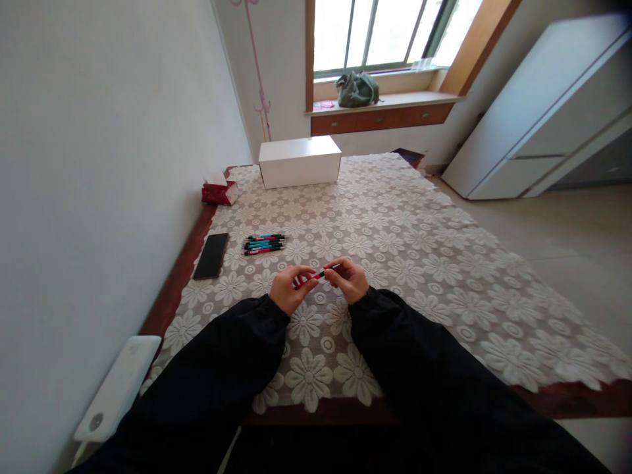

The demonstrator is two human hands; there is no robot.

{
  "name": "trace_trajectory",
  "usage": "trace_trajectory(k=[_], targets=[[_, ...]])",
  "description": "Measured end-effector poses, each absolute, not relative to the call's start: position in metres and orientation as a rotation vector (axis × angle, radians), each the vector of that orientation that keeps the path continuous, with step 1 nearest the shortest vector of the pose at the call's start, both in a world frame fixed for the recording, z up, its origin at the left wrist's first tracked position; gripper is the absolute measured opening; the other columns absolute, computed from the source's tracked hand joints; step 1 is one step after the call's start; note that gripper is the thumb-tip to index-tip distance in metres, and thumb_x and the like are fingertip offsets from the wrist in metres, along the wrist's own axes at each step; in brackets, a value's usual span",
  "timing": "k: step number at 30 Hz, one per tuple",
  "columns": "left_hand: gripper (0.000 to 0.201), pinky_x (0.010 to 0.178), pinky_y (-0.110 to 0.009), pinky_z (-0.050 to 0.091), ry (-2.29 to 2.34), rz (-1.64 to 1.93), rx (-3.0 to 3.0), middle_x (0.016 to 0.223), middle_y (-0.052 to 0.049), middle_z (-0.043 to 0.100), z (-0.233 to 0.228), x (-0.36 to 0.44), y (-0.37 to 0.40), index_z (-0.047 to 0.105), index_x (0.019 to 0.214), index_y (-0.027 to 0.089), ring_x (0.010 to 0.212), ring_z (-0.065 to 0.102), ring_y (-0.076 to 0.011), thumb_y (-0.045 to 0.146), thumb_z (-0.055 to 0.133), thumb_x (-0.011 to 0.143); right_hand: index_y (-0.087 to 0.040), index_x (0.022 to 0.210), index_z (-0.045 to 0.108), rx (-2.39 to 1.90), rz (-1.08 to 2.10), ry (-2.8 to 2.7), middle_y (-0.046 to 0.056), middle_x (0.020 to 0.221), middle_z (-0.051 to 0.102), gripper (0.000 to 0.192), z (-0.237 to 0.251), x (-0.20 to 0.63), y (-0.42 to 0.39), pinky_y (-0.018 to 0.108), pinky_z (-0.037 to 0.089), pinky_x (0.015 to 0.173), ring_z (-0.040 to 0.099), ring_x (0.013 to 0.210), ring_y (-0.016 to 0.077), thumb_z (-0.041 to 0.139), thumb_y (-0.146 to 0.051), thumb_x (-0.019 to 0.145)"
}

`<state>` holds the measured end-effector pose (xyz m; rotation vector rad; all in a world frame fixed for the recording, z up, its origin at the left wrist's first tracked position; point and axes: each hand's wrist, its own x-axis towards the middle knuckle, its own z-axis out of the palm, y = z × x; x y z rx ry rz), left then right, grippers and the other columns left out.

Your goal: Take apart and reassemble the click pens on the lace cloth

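Note:
Between my two hands is a slim red-and-black pen (318, 275), held roughly level above the flowered tablecloth. The fingers of my left hand (292, 288) pinch its red end. At the black end, my right hand (348, 279) grips it between thumb and fingers. Parts of the pen are covered by my fingertips. Beyond my left hand, several similar pens (264, 244) in red, teal and black lie side by side in a small group on the cloth.
A dark phone (211, 256) lies left of the pens. Further back are a red tissue pack (220, 192) and a white box (300, 162). The flowered tablecloth (419, 270) covers the table. A white power strip (118, 388) is by the wall at lower left.

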<state>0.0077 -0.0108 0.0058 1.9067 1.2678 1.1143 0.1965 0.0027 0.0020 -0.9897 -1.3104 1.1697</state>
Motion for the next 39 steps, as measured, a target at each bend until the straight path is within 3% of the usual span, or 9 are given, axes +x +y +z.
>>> trace_trajectory(k=[7, 10, 13, 17, 23, 28, 32, 35, 39], targets=[[0.035, 0.071, -0.027, 0.052, 1.159, 0.945, 1.942, 0.078, -0.003, 0.076, 0.0088, 0.0086, -0.0113, 0.074, 0.089, 0.02, 0.073, 0.067, -0.0153, 0.042, 0.049, 0.098, -0.021, 0.084, 0.068, -0.992, 1.157, -1.338, 0.0, 0.059, 0.066, 0.041, 0.0005, 0.196, 0.0026, 0.025, 0.042, 0.045, 0.052, 0.047, 0.0107, 0.076, -0.06, 0.073], [0.027, 0.07, -0.027, 0.052, 1.185, 1.065, 1.875, 0.089, -0.004, 0.077, 0.0081, 0.0094, -0.0115, 0.07, 0.106, 0.02, 0.077, 0.069, -0.0161, 0.04, 0.065, 0.088, -0.02, 0.082, 0.068, -0.994, 1.157, -1.339, -0.001, 0.056, 0.064, 0.041, 0.0001, 0.196, 0.0029, 0.024, 0.04, 0.044, 0.051, 0.046, 0.0105, 0.077, -0.059, 0.072], [0.033, 0.077, -0.028, 0.053, 1.139, 1.074, 1.866, 0.099, -0.006, 0.077, 0.0108, 0.0096, -0.0123, 0.066, 0.117, 0.02, 0.087, 0.07, -0.0172, 0.041, 0.061, 0.092, -0.02, 0.083, 0.068, -0.982, 1.168, -1.333, -0.001, 0.056, 0.063, 0.04, -0.0005, 0.1962, 0.003, 0.024, 0.039, 0.044, 0.051, 0.046, 0.0103, 0.077, -0.058, 0.073], [0.042, 0.088, -0.032, 0.051, 1.036, 0.913, 1.942, 0.09, -0.005, 0.078, 0.0145, 0.0091, -0.0134, 0.073, 0.092, 0.02, 0.09, 0.07, -0.0183, 0.041, 0.039, 0.102, -0.02, 0.083, 0.069, -0.957, 1.183, -1.346, -0.003, 0.054, 0.061, 0.038, -0.001, 0.1968, 0.0026, 0.024, 0.04, 0.045, 0.053, 0.047, 0.0108, 0.078, -0.055, 0.073], [0.021, 0.074, -0.029, 0.053, 1.106, 1.007, 1.853, 0.078, -0.003, 0.075, 0.007, 0.0102, -0.0119, 0.07, 0.094, 0.019, 0.077, 0.069, -0.0174, 0.038, 0.06, 0.091, -0.02, 0.084, 0.07, -0.951, 1.196, -1.364, 0.0, 0.059, 0.067, 0.036, -0.0023, 0.1973, 0.0032, 0.025, 0.042, 0.046, 0.053, 0.048, 0.0109, 0.078, -0.054, 0.074], [0.021, 0.071, -0.028, 0.053, 1.161, 1.094, 1.842, 0.085, -0.003, 0.075, 0.0081, 0.0116, -0.0127, 0.07, 0.093, 0.019, 0.075, 0.067, -0.0154, 0.037, 0.073, 0.081, -0.02, 0.082, 0.07, -0.964, 1.22, -1.344, 0.001, 0.059, 0.068, 0.039, -0.0028, 0.1972, 0.004, 0.025, 0.042, 0.045, 0.052, 0.046, 0.0108, 0.08, -0.056, 0.07], [0.028, 0.076, -0.029, 0.053, 1.134, 1.06, 1.841, 0.089, -0.004, 0.076, 0.0134, 0.0097, -0.013, 0.072, 0.1, 0.02, 0.081, 0.069, -0.0166, 0.043, 0.059, 0.092, -0.02, 0.081, 0.07, -0.969, 1.209, -1.33, 0.0, 0.056, 0.065, 0.04, -0.0018, 0.1967, 0.0037, 0.025, 0.041, 0.045, 0.052, 0.046, 0.011, 0.08, -0.057, 0.07], [0.043, 0.083, -0.03, 0.052, 1.093, 0.951, 1.896, 0.083, -0.003, 0.077, 0.0149, 0.0086, -0.0128, 0.075, 0.086, 0.02, 0.083, 0.07, -0.017, 0.043, 0.042, 0.101, -0.02, 0.082, 0.07, -0.97, 1.191, -1.346, -0.001, 0.055, 0.063, 0.04, -0.0017, 0.197, 0.0035, 0.025, 0.041, 0.045, 0.052, 0.046, 0.0112, 0.078, -0.058, 0.072], [0.025, 0.077, -0.028, 0.052, 1.139, 0.971, 1.862, 0.076, -0.002, 0.075, 0.0116, 0.0098, -0.013, 0.071, 0.085, 0.02, 0.074, 0.069, -0.016, 0.041, 0.06, 0.091, -0.02, 0.083, 0.07, -0.971, 1.205, -1.363, 0.0, 0.058, 0.065, 0.04, -0.0032, 0.1976, 0.0036, 0.025, 0.042, 0.046, 0.053, 0.047, 0.0112, 0.079, -0.057, 0.072]])
